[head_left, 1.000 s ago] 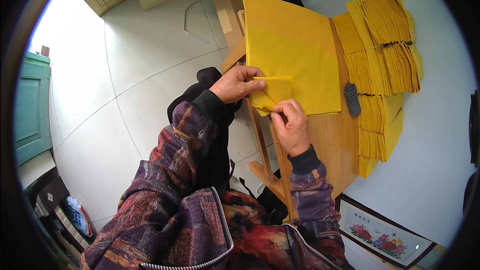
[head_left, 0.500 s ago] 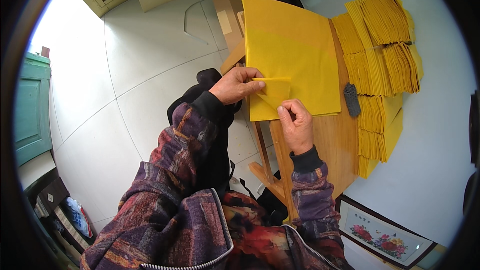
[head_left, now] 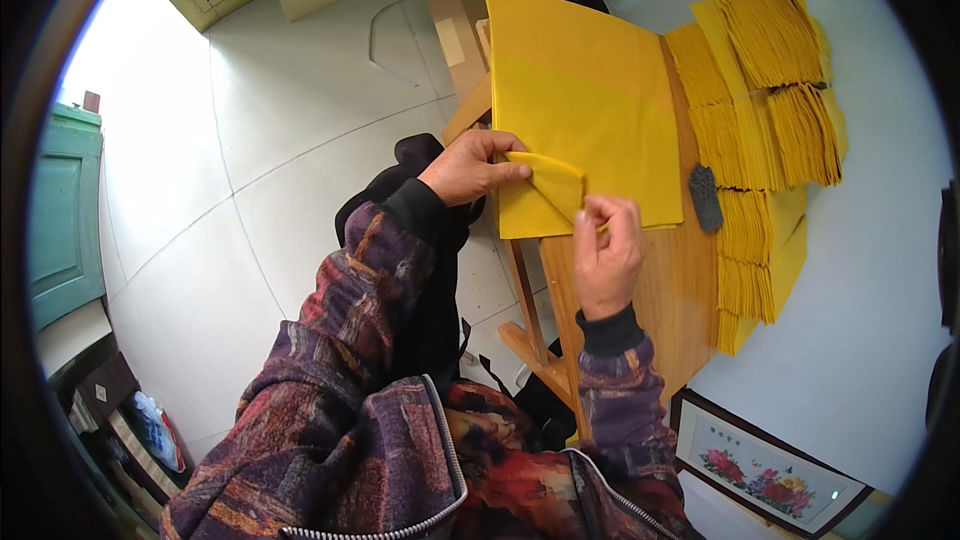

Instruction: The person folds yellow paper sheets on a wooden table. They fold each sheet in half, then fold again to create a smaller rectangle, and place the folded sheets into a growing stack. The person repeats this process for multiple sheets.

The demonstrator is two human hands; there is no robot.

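Observation:
A flat pile of large yellow sheets (head_left: 590, 80), cloth or soft paper, lies on the wooden table (head_left: 650, 290). My left hand (head_left: 478, 168) is closed at the pile's left edge, pinching a lifted yellow sheet (head_left: 553, 180) between thumb and fingers. That sheet's near corner is folded up and over, with a crease slanting down to the right. My right hand (head_left: 610, 250) is closed at the folded part's right end, thumb against fingertips, gripping the sheet's edge near the pile's front border.
Bundles of folded yellow sheets (head_left: 760, 130) are heaped along the table's right side by the wall. A dark grey fuzzy pad (head_left: 705, 198) lies between them and the pile. A cardboard box (head_left: 460, 40) stands behind the table, and a framed flower picture (head_left: 765, 460) is at lower right.
My right hand has moved slightly right and nearer to me, its fingers turning. The folded part of the sheet has shifted and its top edge now curves. My left hand stays almost in place.

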